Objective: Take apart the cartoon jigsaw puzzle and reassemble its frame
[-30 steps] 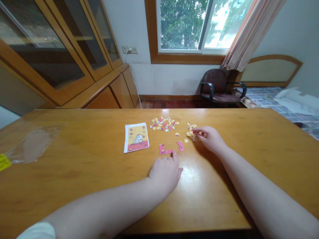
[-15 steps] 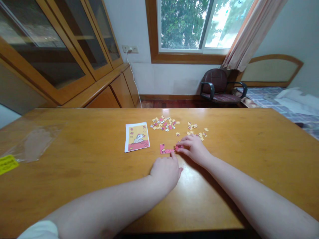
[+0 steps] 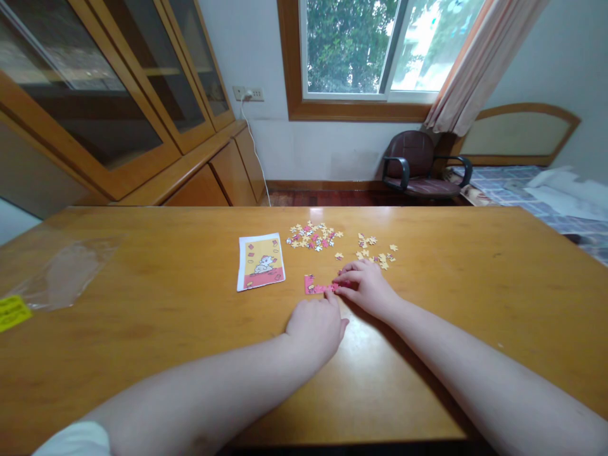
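Observation:
A short L-shaped strip of joined pink puzzle pieces (image 3: 313, 289) lies on the table. My left hand (image 3: 315, 326) rests at its near side, index fingertip touching the strip's lower edge; the thumb sticks out to the right and the other fingers curl underneath, partly hidden. At the strip's right end, my right hand (image 3: 367, 286) pinches a pink puzzle piece (image 3: 335, 287) between thumb and fingers, against the joined pieces. My fingers cover part of it. Left of the strip is a picture sheet (image 3: 261, 261) with a white animal on yellow and pink.
Beyond the strip lies a pile of loose puzzle pieces (image 3: 313, 235). A smaller group of yellow pieces (image 3: 380, 258) sits behind my right hand. A clear plastic bag (image 3: 71, 272) with a yellow label lies at the wooden table's (image 3: 180, 316) left.
My right hand has shifted slightly left and nearer, bringing the pink piece against the strip's right end. My left hand stays where it was.

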A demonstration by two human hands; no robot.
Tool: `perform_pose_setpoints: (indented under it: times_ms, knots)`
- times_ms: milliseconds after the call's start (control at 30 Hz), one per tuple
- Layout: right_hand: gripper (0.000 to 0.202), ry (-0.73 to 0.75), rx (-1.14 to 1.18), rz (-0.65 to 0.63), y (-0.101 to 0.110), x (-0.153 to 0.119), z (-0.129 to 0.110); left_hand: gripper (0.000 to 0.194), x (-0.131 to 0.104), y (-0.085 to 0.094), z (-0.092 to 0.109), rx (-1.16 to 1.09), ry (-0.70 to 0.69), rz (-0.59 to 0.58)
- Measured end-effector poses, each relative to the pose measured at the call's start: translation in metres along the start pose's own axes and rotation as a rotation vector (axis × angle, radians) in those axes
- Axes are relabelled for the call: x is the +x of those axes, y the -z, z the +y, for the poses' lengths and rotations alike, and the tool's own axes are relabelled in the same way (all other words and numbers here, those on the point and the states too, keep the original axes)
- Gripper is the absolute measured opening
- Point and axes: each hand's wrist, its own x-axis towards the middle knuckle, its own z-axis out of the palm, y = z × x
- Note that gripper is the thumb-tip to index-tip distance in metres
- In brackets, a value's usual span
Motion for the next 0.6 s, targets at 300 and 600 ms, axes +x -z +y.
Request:
perform_pose_setpoints:
  times_ms: [300, 600]
  knots:
    - [0.013, -0.012, 0.022, 0.009, -0.0049, -0.0004, 0.0008, 0.055, 0.0015, -0.0027, -0.0009, 0.011, 0.015, 0.071]
    - [0.012, -0.026, 0.030, 0.011, -0.0031, 0.0001, -0.0026, 0.056, 0.0014, -0.0009, -0.0021, 0.007, 0.010, 0.097]
